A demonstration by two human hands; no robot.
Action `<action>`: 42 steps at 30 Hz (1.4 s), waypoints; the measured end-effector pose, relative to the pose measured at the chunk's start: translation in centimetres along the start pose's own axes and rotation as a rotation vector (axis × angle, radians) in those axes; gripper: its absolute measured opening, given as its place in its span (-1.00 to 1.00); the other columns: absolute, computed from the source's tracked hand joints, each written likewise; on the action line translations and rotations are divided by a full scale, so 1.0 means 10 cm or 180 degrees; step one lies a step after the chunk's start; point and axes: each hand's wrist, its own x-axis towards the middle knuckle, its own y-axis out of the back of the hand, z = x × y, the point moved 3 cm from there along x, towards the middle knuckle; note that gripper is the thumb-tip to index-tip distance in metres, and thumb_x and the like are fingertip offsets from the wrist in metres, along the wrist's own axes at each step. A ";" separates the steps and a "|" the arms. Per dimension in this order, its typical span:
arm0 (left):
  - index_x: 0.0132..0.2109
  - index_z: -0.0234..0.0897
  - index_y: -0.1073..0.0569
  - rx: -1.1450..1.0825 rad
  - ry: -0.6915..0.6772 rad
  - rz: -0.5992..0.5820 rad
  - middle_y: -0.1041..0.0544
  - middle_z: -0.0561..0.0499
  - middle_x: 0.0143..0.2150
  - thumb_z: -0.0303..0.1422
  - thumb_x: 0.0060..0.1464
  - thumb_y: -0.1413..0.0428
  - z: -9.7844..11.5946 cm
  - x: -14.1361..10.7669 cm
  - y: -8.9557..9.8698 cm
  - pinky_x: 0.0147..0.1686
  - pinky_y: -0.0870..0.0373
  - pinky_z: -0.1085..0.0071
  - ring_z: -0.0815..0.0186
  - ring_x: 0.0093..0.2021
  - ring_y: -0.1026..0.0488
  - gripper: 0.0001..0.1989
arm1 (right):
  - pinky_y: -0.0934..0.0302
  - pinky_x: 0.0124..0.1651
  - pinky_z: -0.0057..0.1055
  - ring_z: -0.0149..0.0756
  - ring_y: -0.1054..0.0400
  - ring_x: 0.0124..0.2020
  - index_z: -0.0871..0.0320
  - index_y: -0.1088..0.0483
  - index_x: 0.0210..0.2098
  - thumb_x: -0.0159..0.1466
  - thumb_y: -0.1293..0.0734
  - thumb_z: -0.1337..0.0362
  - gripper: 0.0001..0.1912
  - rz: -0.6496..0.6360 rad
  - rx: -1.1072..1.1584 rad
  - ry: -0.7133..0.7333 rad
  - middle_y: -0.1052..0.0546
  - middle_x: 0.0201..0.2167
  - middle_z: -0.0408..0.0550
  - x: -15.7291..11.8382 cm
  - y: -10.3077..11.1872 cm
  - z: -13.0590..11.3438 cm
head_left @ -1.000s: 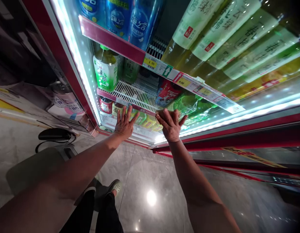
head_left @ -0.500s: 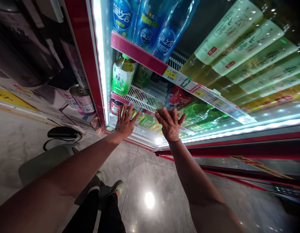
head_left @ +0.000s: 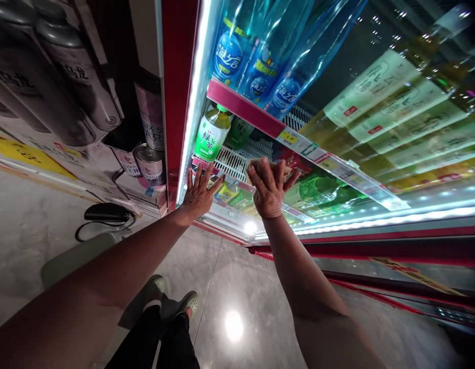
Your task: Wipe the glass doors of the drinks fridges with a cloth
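My left hand (head_left: 199, 195) has its fingers spread, near the front edge of the lower wire shelf, holding nothing. Just above it stands a green tea bottle (head_left: 212, 134) with a green cap. Farther right, my right hand (head_left: 268, 189) is bent over a light brown cloth (head_left: 282, 169), which shows past the fingers on both sides. The palm and most of the cloth are hidden. Both hands are at the lower wire shelf (head_left: 230, 163) of a lit drinks fridge. Green packs (head_left: 322, 189) lie to the right of my right hand.
Blue bottles (head_left: 256, 84) and pale-labelled bottles (head_left: 371, 92) fill the upper shelf behind a price strip (head_left: 329, 164). At left, cans (head_left: 149, 164) stand outside the red fridge frame (head_left: 176, 102). A grey stool (head_left: 76, 259) with a black bag (head_left: 108, 211) is below them.
The view has shifted, so the fridge and shelves sit farther right. My right hand is slightly higher with more of the cloth showing; my left hand stays spread at the shelf edge.
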 end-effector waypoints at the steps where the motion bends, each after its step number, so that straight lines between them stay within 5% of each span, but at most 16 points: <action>1: 0.52 0.05 -0.08 0.0003 -0.0011 0.0009 0.52 0.02 0.58 -0.59 0.08 -0.18 -0.03 0.00 0.02 0.46 0.38 -0.33 -0.14 0.55 0.52 -0.05 | 0.58 0.52 0.30 -0.17 0.37 0.59 -0.25 -0.27 0.38 0.47 -0.15 0.34 -0.45 0.0099 -0.0022 -0.0085 -0.33 0.42 -0.21 0.05 -0.01 -0.01; 9: 0.51 0.06 -0.10 0.0011 -0.0099 -0.0154 0.27 0.01 0.60 -0.58 0.14 -0.11 -0.21 -0.05 0.09 0.47 0.42 -0.29 0.00 0.57 0.45 -0.13 | 0.70 0.56 -0.01 -0.34 0.43 0.59 -0.11 -0.37 0.32 0.47 -0.12 0.38 -0.48 -0.0277 0.0089 0.0521 -0.44 0.34 -0.25 0.06 -0.17 -0.38; 16: 0.52 0.08 -0.08 0.0082 0.0042 0.0096 0.25 0.05 0.60 -0.60 0.15 -0.08 -0.44 -0.04 0.27 0.48 0.36 -0.27 0.02 0.56 0.50 -0.12 | 0.67 0.55 0.08 -0.27 0.38 0.59 -0.17 -0.29 0.37 0.50 -0.11 0.29 -0.49 0.0309 0.0059 0.0141 -0.40 0.37 -0.24 0.60 -0.22 -0.52; 22: 0.45 0.04 -0.26 -0.0018 0.0043 -0.0184 0.18 0.04 0.59 -0.58 0.15 -0.08 -0.56 -0.06 0.32 0.49 0.38 -0.25 0.06 0.58 0.40 -0.24 | 0.79 0.53 0.03 -0.31 0.31 0.58 -0.18 -0.33 0.35 0.51 -0.08 0.32 -0.49 -0.0467 0.0076 0.0520 -0.42 0.35 -0.25 0.58 -0.42 -0.83; 28: 0.53 -0.06 -0.07 0.0024 0.0160 -0.0182 0.29 -0.12 0.60 -0.54 0.09 -0.16 -0.68 -0.09 0.42 0.46 0.18 -0.27 -0.10 0.57 0.42 -0.09 | 0.81 0.50 0.16 -0.19 0.41 0.59 -0.15 -0.26 0.40 0.51 -0.12 0.29 -0.49 0.0166 0.0245 0.0035 -0.32 0.42 -0.18 1.02 -0.33 -0.84; 35: 0.48 -0.12 -0.22 0.0025 0.0370 -0.0459 0.17 -0.18 0.59 -0.52 0.13 -0.11 -0.76 -0.09 0.46 0.43 0.04 -0.23 -0.11 0.57 0.20 -0.23 | 0.80 0.53 0.04 -0.31 0.37 0.58 -0.15 -0.22 0.42 0.50 -0.15 0.28 -0.47 -0.0572 0.0492 0.0643 -0.34 0.41 -0.22 0.91 -0.57 -1.15; 39: 0.54 -0.28 -0.03 0.0094 0.0407 -0.0296 0.26 -0.30 0.59 -0.49 0.11 -0.12 -0.80 -0.08 0.56 0.44 0.03 -0.18 -0.10 0.58 0.27 -0.12 | 0.83 0.48 0.24 -0.24 0.39 0.59 -0.28 0.01 0.49 0.50 -0.14 0.28 -0.37 -0.0149 0.0572 0.0202 -0.25 0.45 -0.26 1.14 -0.54 -1.07; 42: 0.55 -0.31 0.00 0.0131 0.0429 -0.0250 0.24 -0.31 0.59 -0.50 0.12 -0.09 -0.84 -0.07 0.58 0.43 -0.01 -0.15 -0.06 0.58 0.25 -0.12 | 0.79 0.50 0.20 -0.29 0.46 0.58 -0.27 0.07 0.50 0.50 -0.13 0.30 -0.35 0.0114 0.0518 0.0064 -0.23 0.46 -0.28 1.21 -0.61 -1.15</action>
